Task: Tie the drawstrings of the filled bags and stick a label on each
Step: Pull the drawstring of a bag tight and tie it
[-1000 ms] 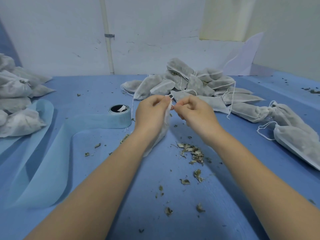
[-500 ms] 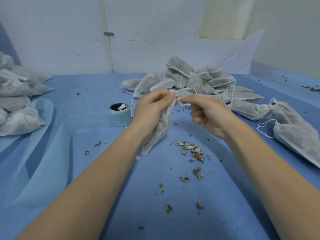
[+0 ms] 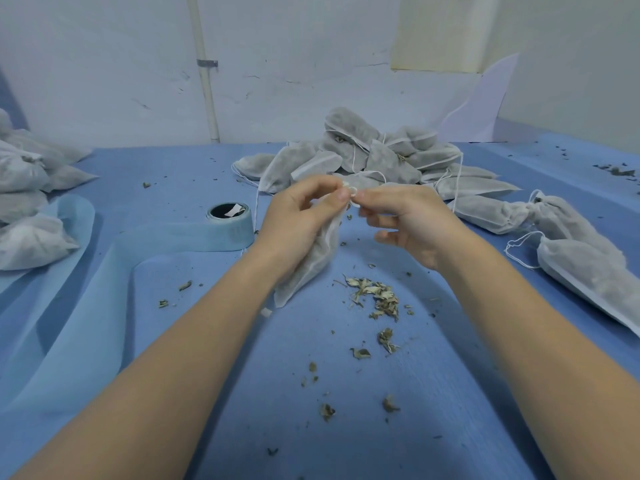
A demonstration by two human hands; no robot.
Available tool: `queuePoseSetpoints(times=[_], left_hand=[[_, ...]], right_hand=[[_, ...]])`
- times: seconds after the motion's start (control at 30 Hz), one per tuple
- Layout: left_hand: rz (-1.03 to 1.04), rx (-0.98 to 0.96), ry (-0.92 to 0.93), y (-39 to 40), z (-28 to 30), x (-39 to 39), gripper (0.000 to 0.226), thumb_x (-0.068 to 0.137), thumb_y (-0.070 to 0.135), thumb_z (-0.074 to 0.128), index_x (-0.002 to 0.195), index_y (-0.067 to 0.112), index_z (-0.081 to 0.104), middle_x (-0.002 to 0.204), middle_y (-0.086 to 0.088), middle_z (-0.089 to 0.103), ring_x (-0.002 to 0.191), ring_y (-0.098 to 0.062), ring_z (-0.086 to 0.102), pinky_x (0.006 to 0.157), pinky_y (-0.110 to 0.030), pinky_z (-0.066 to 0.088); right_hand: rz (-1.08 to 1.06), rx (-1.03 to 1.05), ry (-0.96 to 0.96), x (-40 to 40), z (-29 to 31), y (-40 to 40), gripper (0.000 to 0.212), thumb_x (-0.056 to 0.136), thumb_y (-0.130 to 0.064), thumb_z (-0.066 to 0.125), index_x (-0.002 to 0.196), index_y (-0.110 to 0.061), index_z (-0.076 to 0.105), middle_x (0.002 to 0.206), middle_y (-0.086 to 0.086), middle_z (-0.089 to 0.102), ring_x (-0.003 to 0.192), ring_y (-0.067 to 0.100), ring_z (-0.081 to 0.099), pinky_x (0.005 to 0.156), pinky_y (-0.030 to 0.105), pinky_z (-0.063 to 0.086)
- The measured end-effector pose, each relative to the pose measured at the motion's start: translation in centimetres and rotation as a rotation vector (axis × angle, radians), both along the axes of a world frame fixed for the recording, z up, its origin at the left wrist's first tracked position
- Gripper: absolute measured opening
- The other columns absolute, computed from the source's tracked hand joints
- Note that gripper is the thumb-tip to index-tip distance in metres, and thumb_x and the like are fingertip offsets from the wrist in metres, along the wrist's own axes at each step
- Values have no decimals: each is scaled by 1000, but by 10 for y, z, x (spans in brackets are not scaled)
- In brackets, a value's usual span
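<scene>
The right hand (image 3: 408, 220) has drawn back toward the left hand (image 3: 298, 216); both pinch the drawstring (image 3: 350, 192) atop the bag (image 3: 320, 258) hanging above the table (image 3: 242, 375). Pull evenly to tighten.

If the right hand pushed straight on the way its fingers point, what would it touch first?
Its fingers point left, so the right hand would probably meet the left hand holding the bag; they nearly touch at the drawstring.

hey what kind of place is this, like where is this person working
Probably a small hand-packing workshop for dried herbs. A pile of filled mesh bags sits on a table covered in blue cloth, loose dried leaves are scattered on it, and a roll of blue tape stands nearby against a bare, cracked wall.
</scene>
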State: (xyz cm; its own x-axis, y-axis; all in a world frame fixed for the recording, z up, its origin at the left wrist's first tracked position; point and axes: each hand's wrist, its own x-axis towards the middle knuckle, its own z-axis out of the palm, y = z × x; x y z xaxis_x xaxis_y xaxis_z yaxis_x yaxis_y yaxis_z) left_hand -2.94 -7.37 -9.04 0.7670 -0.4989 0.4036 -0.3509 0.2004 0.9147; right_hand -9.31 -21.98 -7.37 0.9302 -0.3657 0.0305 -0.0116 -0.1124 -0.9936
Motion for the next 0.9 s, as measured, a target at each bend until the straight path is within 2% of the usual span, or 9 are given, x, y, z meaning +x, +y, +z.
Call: queuePoseSetpoints(times=[0.1, 0.17, 0.23, 0.37, 0.5, 0.57, 0.7, 0.9], left_hand=[[96, 130, -166, 0, -3, -1, 8, 88, 25, 65, 82, 30, 66, 75, 22, 63, 72, 3, 53, 73, -12, 38], [180, 173, -236, -2, -4, -3, 9, 88, 27, 65, 82, 33, 66, 77, 23, 62, 72, 10, 52, 71, -6, 34], [251, 188, -272, -4, -5, -6, 13, 87, 26, 66, 79, 36, 64, 77, 23, 61, 72, 15, 51, 67, -3, 33], [338, 207, -259, -6, -7, -6, 8, 89, 27, 63, 82, 30, 67, 79, 20, 61, 73, 9, 51, 68, -6, 35], [407, 197, -187, -8, -6, -5, 12, 89, 28, 61, 80, 25, 69, 71, 20, 60, 67, 7, 51, 66, -9, 36], [432, 197, -163, -9, -6, -6, 13, 89, 29, 61, 82, 22, 70, 79, 16, 65, 75, 4, 53, 72, -14, 40], [463, 197, -153, -8, -7, -7, 14, 88, 28, 61, 85, 19, 70, 92, 9, 68, 88, -6, 57, 79, -24, 44], [416, 224, -78, -9, -7, -8, 13, 89, 29, 61, 82, 22, 69, 75, 15, 63, 78, -5, 55, 74, -23, 44]], right_hand=[[51, 227, -22, 0, 1, 0, 6, 80, -14, 73, 77, -8, 74, 71, 3, 68, 59, 10, 61, 53, 17, 50], [49, 334, -32, 2, 0, -1, 12, 79, -10, 72, 68, -7, 75, 68, 5, 69, 58, 10, 63, 54, 16, 52], [66, 379, -47, 4, -2, -1, 9, 79, -10, 72, 73, -4, 73, 70, 6, 70, 62, 11, 67, 57, 17, 53], [110, 345, -104, 5, -7, 1, 25, 68, -19, 73, 83, 0, 71, 81, 10, 72, 75, 15, 70, 66, 20, 55], [124, 326, -147, 5, -10, 6, 33, 67, -22, 72, 91, 1, 71, 96, 14, 73, 85, 16, 69, 71, 20, 55], [101, 269, -162, 6, -11, 9, 31, 70, -20, 72, 94, 0, 72, 99, 14, 73, 86, 16, 69, 71, 19, 55], [14, 191, -195, 8, -15, 18, 8, 83, -8, 69, 87, -3, 73, 85, 9, 74, 70, 9, 67, 66, 16, 53], [-75, 113, -188, 9, -13, 23, 11, 90, -6, 63, 83, -3, 71, 65, -1, 67, 55, 6, 55, 56, 15, 49]])
